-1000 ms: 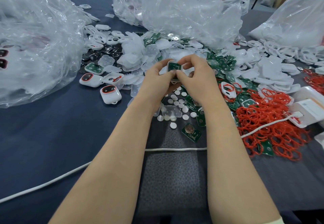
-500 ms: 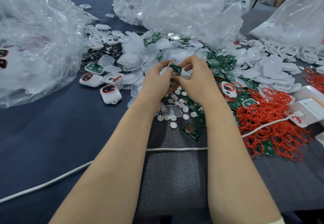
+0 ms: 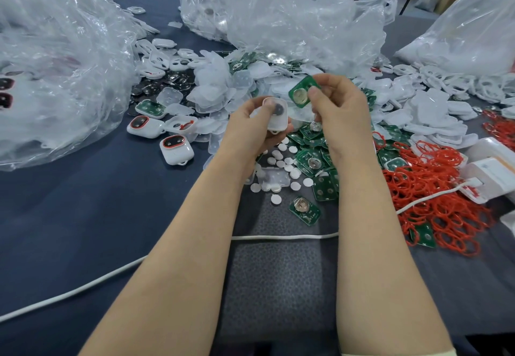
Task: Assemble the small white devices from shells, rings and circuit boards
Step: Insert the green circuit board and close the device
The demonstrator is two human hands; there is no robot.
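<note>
Circuit board [image 3: 302,92], likely light, stiff, fragile: right hand [image 3: 340,113] pinches its edge; left hand [image 3: 248,130] grips smooth white shell [image 3: 276,116].

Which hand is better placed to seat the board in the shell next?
Right hand: its fingers pinch the green circuit board, free in the air beside the white shell. The left hand grips that shell open side up, so it probably serves best as the steady holder.
</note>
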